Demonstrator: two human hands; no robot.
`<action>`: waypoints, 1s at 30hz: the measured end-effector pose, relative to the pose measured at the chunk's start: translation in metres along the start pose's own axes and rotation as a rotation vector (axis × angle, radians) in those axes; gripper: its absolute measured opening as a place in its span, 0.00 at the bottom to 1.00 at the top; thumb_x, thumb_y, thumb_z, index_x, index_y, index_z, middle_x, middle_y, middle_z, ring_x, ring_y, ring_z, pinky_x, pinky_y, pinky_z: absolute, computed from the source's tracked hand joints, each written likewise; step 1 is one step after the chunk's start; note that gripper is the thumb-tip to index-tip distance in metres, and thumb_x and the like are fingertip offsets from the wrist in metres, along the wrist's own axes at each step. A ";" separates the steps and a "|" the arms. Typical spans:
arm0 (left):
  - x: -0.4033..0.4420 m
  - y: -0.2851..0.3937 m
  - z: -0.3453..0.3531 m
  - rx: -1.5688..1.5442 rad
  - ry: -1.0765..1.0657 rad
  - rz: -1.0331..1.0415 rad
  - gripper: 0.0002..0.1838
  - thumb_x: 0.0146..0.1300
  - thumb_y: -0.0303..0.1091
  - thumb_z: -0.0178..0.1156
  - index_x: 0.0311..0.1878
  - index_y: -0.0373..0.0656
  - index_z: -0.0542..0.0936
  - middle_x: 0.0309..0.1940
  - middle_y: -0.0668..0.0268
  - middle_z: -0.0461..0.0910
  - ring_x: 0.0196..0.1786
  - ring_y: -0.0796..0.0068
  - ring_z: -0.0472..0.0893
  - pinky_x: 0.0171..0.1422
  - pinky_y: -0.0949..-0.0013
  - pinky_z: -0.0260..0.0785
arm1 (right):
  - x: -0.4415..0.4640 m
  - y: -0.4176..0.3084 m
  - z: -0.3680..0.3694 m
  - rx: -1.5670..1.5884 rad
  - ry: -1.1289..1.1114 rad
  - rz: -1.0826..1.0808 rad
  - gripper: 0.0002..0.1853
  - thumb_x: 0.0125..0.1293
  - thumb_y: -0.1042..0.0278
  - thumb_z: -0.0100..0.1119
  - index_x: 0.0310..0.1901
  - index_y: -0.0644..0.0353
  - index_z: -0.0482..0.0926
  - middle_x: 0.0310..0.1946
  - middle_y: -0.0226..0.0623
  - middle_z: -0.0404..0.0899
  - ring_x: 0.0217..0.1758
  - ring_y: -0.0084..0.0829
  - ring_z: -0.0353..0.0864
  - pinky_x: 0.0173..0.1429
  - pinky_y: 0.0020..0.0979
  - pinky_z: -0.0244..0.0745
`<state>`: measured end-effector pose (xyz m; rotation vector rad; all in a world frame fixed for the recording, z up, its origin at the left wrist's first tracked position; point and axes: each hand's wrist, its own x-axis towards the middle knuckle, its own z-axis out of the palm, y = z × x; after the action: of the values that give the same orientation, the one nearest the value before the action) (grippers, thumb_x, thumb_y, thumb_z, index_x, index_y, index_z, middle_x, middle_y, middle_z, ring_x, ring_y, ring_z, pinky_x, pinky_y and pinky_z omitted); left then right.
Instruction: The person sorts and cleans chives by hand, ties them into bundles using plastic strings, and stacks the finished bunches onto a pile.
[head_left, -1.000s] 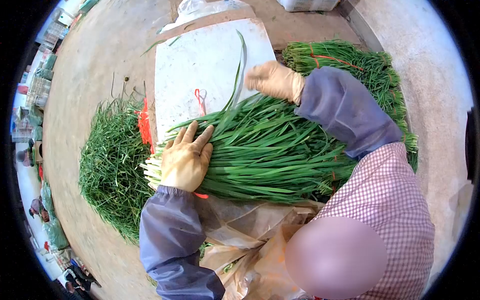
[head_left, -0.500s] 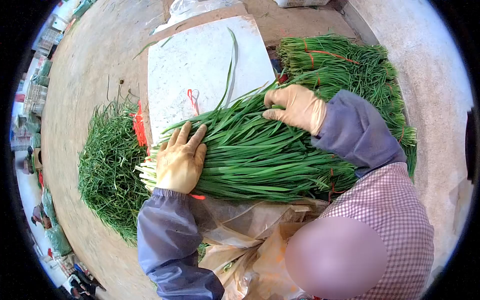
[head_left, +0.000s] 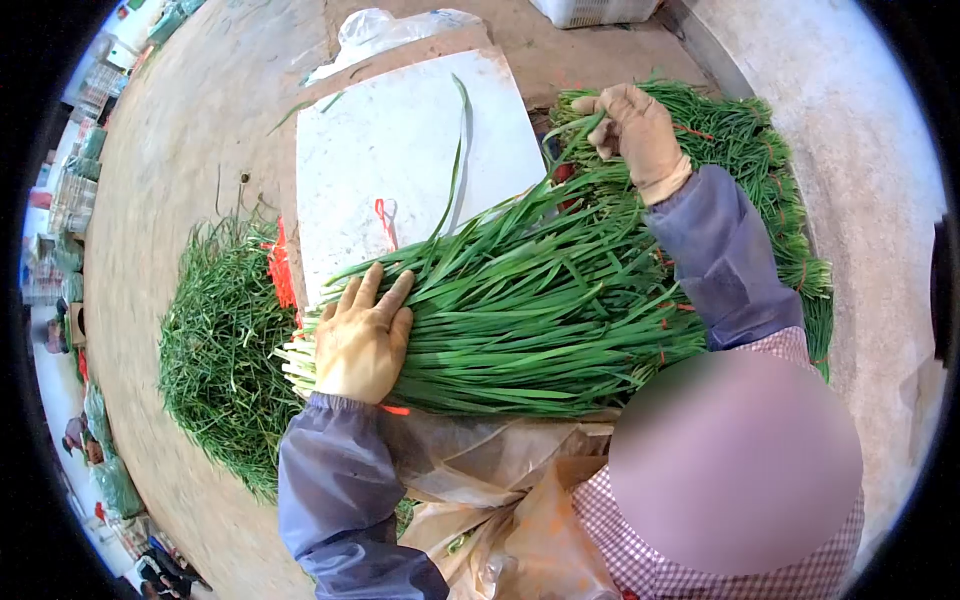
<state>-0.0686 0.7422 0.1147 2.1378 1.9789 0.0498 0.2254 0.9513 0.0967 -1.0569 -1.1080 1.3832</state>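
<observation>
A thick sheaf of garlic chives (head_left: 530, 320) lies across a board, its pale stem ends to the left and green leaves fanning right. My gloved left hand (head_left: 362, 340) presses flat on it close to the stem ends, fingers spread. Beyond the sheaf, my gloved right hand (head_left: 635, 140) is raised with thumb and fingers closed on a chive leaf (head_left: 572, 130). Under the sheaf's far side, the white board (head_left: 400, 130) carries a red tie (head_left: 385, 222) and one long stray leaf (head_left: 460, 150).
Tied chive bundles (head_left: 745, 150) are stacked at the right. A heap of loose chive trimmings (head_left: 220, 350) sits on the floor at left, beside hanging red ties (head_left: 281, 265). At the back are clear plastic (head_left: 400, 30) and a white crate (head_left: 595, 12). Plastic sheeting (head_left: 470, 455) covers my lap.
My right hand has moved up and away from the sheaf, lifting a leaf. The leaves on the far right side are more fanned out. My left hand stays in place.
</observation>
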 end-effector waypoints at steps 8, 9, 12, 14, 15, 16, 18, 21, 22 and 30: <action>0.001 0.001 0.000 0.004 0.022 0.006 0.22 0.66 0.40 0.53 0.63 0.51 0.75 0.63 0.53 0.71 0.64 0.52 0.70 0.70 0.50 0.58 | 0.043 0.001 -0.051 0.538 -0.432 0.208 0.12 0.72 0.56 0.54 0.41 0.56 0.76 0.30 0.27 0.77 0.20 0.15 0.63 0.33 0.27 0.69; 0.002 0.005 -0.001 0.019 0.025 -0.008 0.21 0.65 0.39 0.54 0.62 0.50 0.75 0.62 0.53 0.72 0.64 0.52 0.70 0.70 0.48 0.57 | 0.038 -0.001 -0.047 0.387 -0.286 0.231 0.12 0.69 0.59 0.59 0.43 0.60 0.75 0.30 0.31 0.80 0.18 0.17 0.66 0.28 0.26 0.70; 0.004 0.013 -0.012 0.058 0.055 -0.021 0.23 0.61 0.37 0.59 0.60 0.48 0.76 0.62 0.55 0.72 0.65 0.53 0.70 0.70 0.43 0.55 | 0.024 -0.002 -0.026 -0.272 -0.397 0.074 0.12 0.66 0.65 0.60 0.45 0.64 0.74 0.31 0.38 0.83 0.15 0.19 0.68 0.21 0.25 0.68; 0.010 0.016 -0.020 0.056 0.086 -0.024 0.24 0.58 0.36 0.62 0.60 0.47 0.75 0.62 0.56 0.72 0.65 0.54 0.70 0.70 0.43 0.54 | 0.010 -0.005 -0.007 -0.302 -0.514 0.184 0.14 0.63 0.72 0.57 0.49 0.66 0.72 0.28 0.40 0.82 0.13 0.21 0.68 0.17 0.24 0.64; 0.014 0.017 -0.022 0.042 0.104 -0.027 0.25 0.57 0.35 0.62 0.60 0.46 0.74 0.62 0.57 0.73 0.65 0.53 0.70 0.70 0.44 0.54 | 0.009 -0.001 -0.003 -0.309 -0.592 0.231 0.14 0.63 0.70 0.58 0.49 0.66 0.73 0.26 0.38 0.81 0.14 0.20 0.68 0.18 0.23 0.64; 0.018 0.017 -0.024 0.030 0.124 -0.034 0.27 0.56 0.34 0.63 0.60 0.45 0.73 0.61 0.57 0.73 0.65 0.53 0.70 0.71 0.45 0.54 | 0.009 0.001 0.002 -0.316 -0.672 0.277 0.15 0.64 0.69 0.59 0.50 0.65 0.74 0.24 0.35 0.79 0.16 0.19 0.67 0.19 0.23 0.63; 0.023 0.009 -0.012 -0.023 0.113 -0.043 0.31 0.61 0.36 0.59 0.68 0.45 0.66 0.66 0.55 0.69 0.69 0.51 0.66 0.74 0.47 0.51 | 0.009 0.002 0.021 -0.486 -0.774 0.351 0.18 0.63 0.63 0.62 0.51 0.62 0.76 0.23 0.32 0.76 0.21 0.18 0.67 0.24 0.24 0.65; 0.025 0.003 0.008 0.012 -0.036 -0.118 0.31 0.69 0.42 0.51 0.74 0.47 0.58 0.71 0.54 0.62 0.73 0.49 0.60 0.77 0.48 0.47 | 0.006 0.011 0.042 -0.909 -0.914 0.173 0.24 0.61 0.54 0.65 0.55 0.60 0.76 0.38 0.40 0.83 0.36 0.30 0.80 0.43 0.33 0.75; 0.025 0.003 0.010 0.013 -0.063 -0.120 0.31 0.70 0.43 0.49 0.73 0.47 0.59 0.71 0.54 0.62 0.73 0.49 0.60 0.76 0.48 0.48 | 0.004 0.018 0.048 -1.002 -0.963 0.058 0.24 0.62 0.55 0.65 0.55 0.59 0.76 0.38 0.39 0.84 0.39 0.33 0.81 0.46 0.35 0.75; 0.026 0.006 0.011 0.005 -0.147 -0.111 0.27 0.70 0.43 0.46 0.71 0.46 0.64 0.69 0.57 0.65 0.71 0.51 0.64 0.74 0.46 0.53 | -0.002 0.060 0.053 -0.681 -0.638 -0.020 0.13 0.67 0.60 0.59 0.43 0.61 0.82 0.27 0.33 0.81 0.30 0.28 0.78 0.38 0.30 0.75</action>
<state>-0.0588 0.7659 0.1019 1.9698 2.0090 -0.1271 0.1626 0.9424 0.0476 -1.0744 -2.1574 1.3934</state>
